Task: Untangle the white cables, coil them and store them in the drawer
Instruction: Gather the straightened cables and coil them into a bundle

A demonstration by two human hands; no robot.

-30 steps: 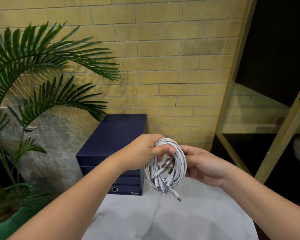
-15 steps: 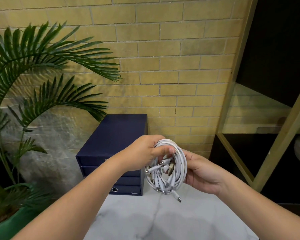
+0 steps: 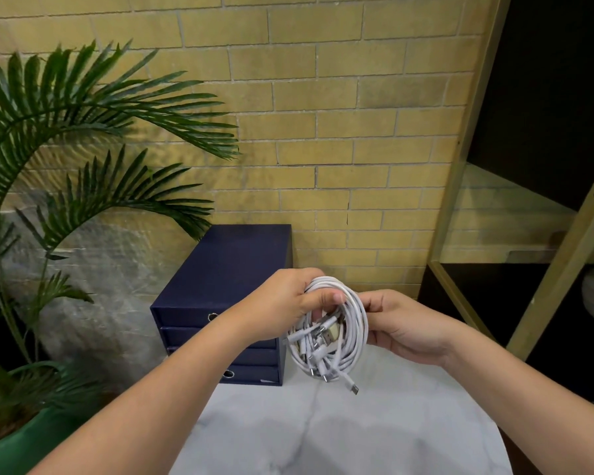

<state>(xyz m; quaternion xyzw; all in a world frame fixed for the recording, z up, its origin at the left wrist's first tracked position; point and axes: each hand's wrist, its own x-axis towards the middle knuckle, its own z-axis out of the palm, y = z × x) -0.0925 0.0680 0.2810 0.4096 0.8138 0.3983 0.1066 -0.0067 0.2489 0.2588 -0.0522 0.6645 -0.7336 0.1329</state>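
Nearest thing is a white marble-look tabletop [image 3: 357,440], with both forearms reaching in over it from the bottom corners. The white cables [image 3: 355,323] are bundled into one round coil, held up in the air above the table, not touching it.

Both hands are clamped on that coil. The left hand [image 3: 282,303] has it from the top left, fingers curled over the loops and the thumb pressed flat on the front. The right hand [image 3: 405,330] has the right side, thumb in front, the rest of the fingers tucked behind where I can't really see them. The two hands are close together with only the bundle between them.

A bunch of plug ends [image 3: 326,334] are crammed in the middle of the loop, and a few dangle out the bottom, the lowest one [image 3: 355,390] pointing down to the right.

Just behind and left of the coil there's a navy drawer unit [image 3: 227,269] sitting at the far edge of the table. Its drawers are stacked and all pushed in, and each visible one has a round metal finger hole [image 3: 212,317].

On the left is a palm plant [image 3: 83,132] in a green pot [image 3: 31,447]. At the back is a yellow brick wall [image 3: 323,132], and on the right a gold-framed shelf [image 3: 460,149] with a dark interior.
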